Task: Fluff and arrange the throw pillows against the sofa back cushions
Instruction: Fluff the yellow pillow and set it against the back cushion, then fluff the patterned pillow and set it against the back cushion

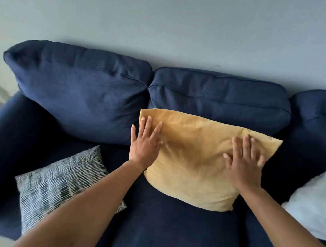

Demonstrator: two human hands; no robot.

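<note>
A mustard-yellow throw pillow (196, 160) leans against the middle navy back cushion (218, 96) of the sofa. My left hand (144, 143) lies flat with fingers spread on the pillow's left edge. My right hand (245, 162) presses flat on its upper right part, fingers apart. Neither hand grips anything. A grey-and-white patterned pillow (61, 182) lies flat on the seat at the left, partly under my left forearm. A white fluffy pillow (314, 203) sits at the right edge.
The left back cushion (83, 90) is tilted and stands higher than the middle one. A third back cushion (317, 109) shows at the far right. The sofa's left arm (4, 147) curves around the seat. A pale wall (165, 27) rises behind.
</note>
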